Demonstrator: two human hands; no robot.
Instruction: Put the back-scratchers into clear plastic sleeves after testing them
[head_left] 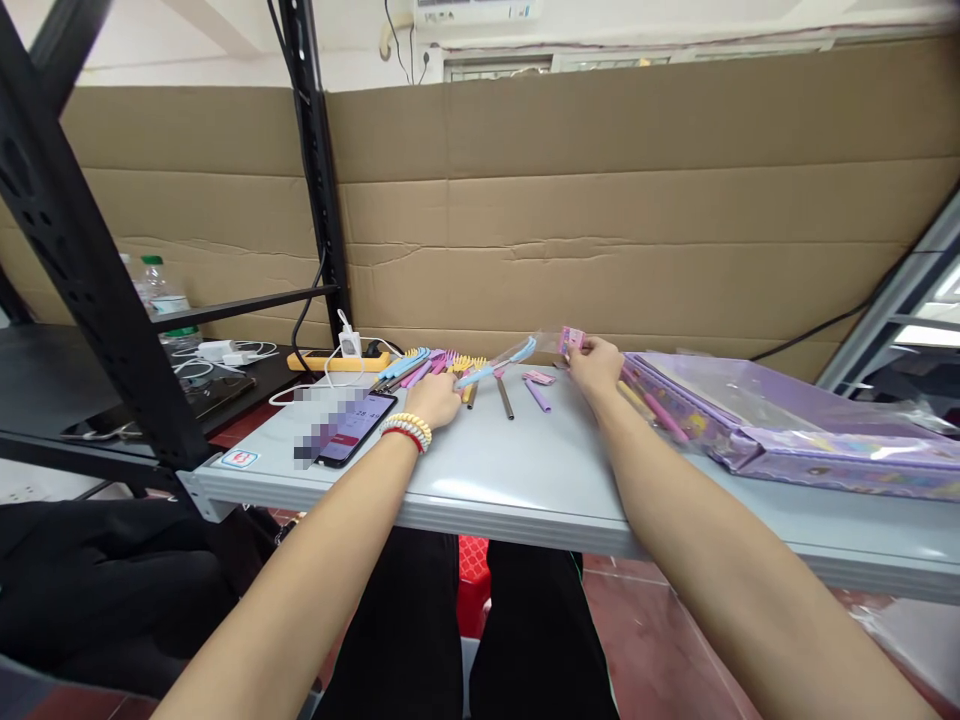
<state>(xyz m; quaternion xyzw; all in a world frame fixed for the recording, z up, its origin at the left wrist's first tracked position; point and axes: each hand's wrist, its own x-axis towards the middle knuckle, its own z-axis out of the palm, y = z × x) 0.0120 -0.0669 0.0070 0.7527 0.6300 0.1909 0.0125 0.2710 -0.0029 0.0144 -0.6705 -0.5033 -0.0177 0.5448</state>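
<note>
My left hand [436,400] is closed on the lower end of a light blue pen [495,368] at the middle of the grey table. A clear plastic wrapper lies around the pen's upper part and stretches to the right. My right hand [596,366] pinches a small pink card [572,340] at the wrapper's right end. Between the hands a brown pen piece [505,397] and a purple pen piece [538,394] lie on the table, with another pink card [538,377] just behind. Several coloured pens with coiled parts [420,366] are heaped behind my left hand.
A phone [357,428] lies left of my left hand. Behind it are a yellow power strip [307,362] and a white charger [349,343]. Purple packs in clear plastic [795,420] cover the table's right side. A black metal post [321,170] rises at the back left.
</note>
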